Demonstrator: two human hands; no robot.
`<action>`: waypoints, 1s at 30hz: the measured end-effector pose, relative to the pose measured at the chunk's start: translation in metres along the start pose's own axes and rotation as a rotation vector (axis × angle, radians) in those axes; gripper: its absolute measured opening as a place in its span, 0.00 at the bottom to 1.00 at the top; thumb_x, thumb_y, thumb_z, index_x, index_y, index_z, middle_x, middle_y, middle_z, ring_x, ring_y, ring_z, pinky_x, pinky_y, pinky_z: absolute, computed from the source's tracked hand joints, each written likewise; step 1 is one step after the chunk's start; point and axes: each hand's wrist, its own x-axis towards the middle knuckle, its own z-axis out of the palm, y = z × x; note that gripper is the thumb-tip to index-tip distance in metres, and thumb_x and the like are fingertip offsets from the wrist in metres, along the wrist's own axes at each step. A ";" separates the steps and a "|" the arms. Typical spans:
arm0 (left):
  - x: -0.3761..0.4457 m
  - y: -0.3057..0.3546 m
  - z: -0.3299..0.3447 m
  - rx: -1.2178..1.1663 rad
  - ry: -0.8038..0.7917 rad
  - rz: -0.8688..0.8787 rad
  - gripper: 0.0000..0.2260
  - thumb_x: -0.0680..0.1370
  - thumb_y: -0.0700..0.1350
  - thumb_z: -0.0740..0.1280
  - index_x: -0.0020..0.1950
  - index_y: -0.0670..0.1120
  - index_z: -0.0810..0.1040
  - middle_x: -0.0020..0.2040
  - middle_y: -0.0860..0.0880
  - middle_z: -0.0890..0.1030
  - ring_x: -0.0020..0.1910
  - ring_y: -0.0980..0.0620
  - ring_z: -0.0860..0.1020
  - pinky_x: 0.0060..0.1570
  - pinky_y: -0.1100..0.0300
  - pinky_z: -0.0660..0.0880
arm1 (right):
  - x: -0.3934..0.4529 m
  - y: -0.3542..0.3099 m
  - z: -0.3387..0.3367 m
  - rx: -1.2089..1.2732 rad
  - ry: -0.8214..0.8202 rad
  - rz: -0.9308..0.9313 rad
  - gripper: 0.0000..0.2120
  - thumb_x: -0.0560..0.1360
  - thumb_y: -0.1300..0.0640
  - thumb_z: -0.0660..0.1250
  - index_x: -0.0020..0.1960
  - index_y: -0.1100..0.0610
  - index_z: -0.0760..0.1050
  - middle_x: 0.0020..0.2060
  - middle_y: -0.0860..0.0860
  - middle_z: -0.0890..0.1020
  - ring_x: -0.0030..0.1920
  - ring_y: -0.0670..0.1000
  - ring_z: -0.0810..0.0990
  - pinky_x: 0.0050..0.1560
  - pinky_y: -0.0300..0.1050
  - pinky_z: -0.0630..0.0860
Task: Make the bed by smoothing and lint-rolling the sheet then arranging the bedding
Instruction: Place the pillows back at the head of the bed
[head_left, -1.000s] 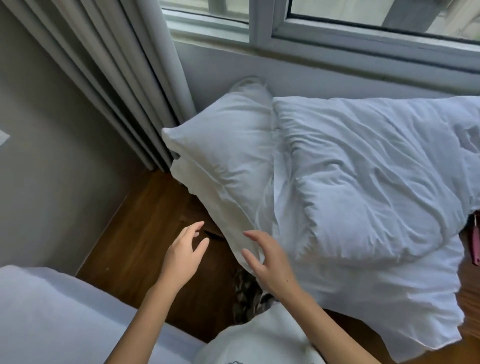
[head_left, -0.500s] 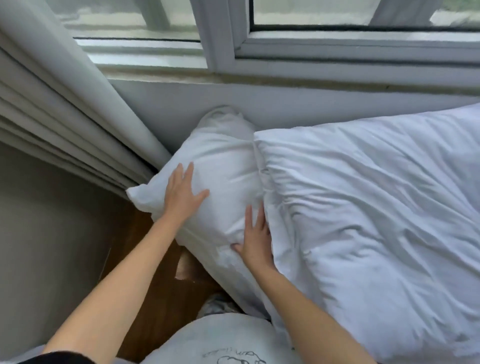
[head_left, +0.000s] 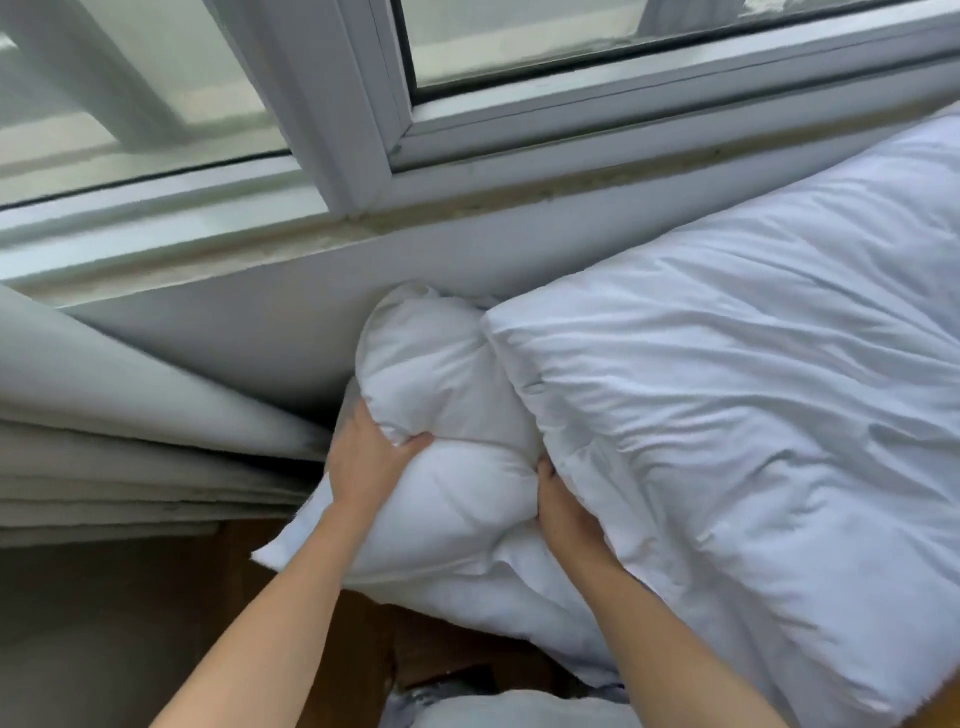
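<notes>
left hand (head_left: 366, 457): fingers curled, gripping white pillow (head_left: 447, 431) on its left side | right hand (head_left: 563, 512): grips pillow's right edge, fingertips hidden under duvet (head_left: 737, 431) | pillow: against wall below window frame (head_left: 337, 104), beside curtain (head_left: 130, 441), touching duvet

Only 1 view was given, from the person's head: it looked forward and steeply down, close to the window frame (head_left: 358, 104), which crossed the top of the picture. Below that frame lay the white pillow (head_left: 447, 415), near the lens, with both forearms entering from the bottom edge
</notes>
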 end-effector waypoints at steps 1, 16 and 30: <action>0.000 0.000 -0.001 -0.012 -0.011 0.020 0.38 0.66 0.66 0.73 0.66 0.45 0.66 0.58 0.43 0.78 0.57 0.39 0.76 0.50 0.51 0.71 | -0.002 -0.006 0.000 -0.007 -0.001 0.068 0.18 0.79 0.42 0.56 0.55 0.52 0.77 0.51 0.47 0.79 0.56 0.52 0.77 0.55 0.40 0.67; -0.034 0.004 -0.101 -0.498 -0.039 0.275 0.13 0.74 0.57 0.70 0.44 0.49 0.75 0.38 0.56 0.77 0.41 0.48 0.76 0.41 0.53 0.70 | -0.068 -0.056 -0.124 -0.101 0.148 0.000 0.09 0.72 0.54 0.60 0.34 0.56 0.67 0.31 0.56 0.77 0.34 0.53 0.74 0.34 0.41 0.65; -0.050 -0.067 -0.174 -0.674 0.119 0.262 0.12 0.74 0.45 0.74 0.44 0.38 0.76 0.40 0.45 0.76 0.40 0.57 0.71 0.31 0.74 0.65 | -0.120 -0.127 -0.123 -0.032 0.290 -0.390 0.16 0.58 0.66 0.64 0.33 0.52 0.58 0.20 0.49 0.63 0.21 0.49 0.58 0.26 0.35 0.50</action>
